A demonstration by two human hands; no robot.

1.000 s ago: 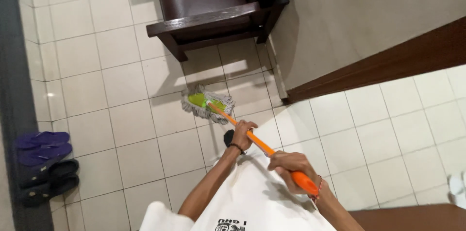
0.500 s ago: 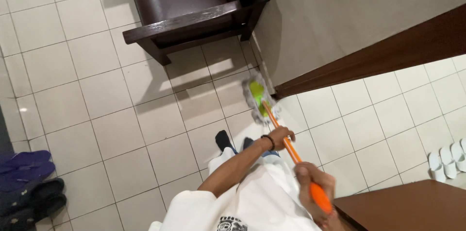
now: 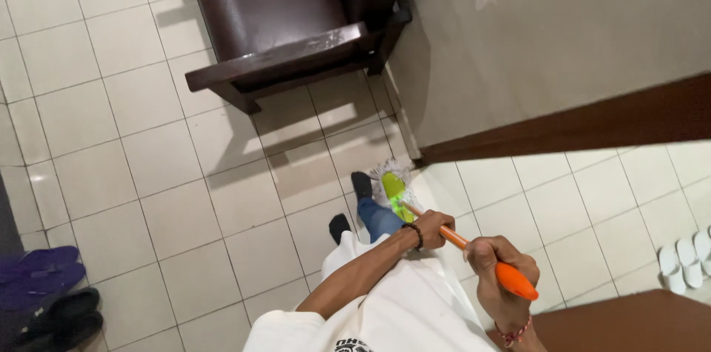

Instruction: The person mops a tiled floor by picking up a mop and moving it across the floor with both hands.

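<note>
White floor tiles [image 3: 148, 196] are looking wet; both the left hand [image 3: 432, 225] and right hand [image 3: 495, 263] are clamping fingers round the mop handle [image 3: 474, 252]; the mop head [image 3: 395, 190], at twelve o'clock beside the person's foot [image 3: 362, 184], is risking a knock against the wall corner [image 3: 413, 151], or a slip.

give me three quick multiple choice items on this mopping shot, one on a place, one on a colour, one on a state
1. Where does the green mop head with white fringe rest?
A. on the chair seat
B. on the tiled floor by the wall corner
C. on the sandals

2. What colour is the long mop handle?
A. orange
B. blue
C. black

3. How is the handle held?
A. left hand only
B. lying loose on the floor
C. both hands closed around it

Answers:
1 B, the head lies on the white tiled floor at the foot of the grey wall.
2 A, the shaft is bright orange.
3 C, the left hand grips lower down, the right hand near the top end.
</note>
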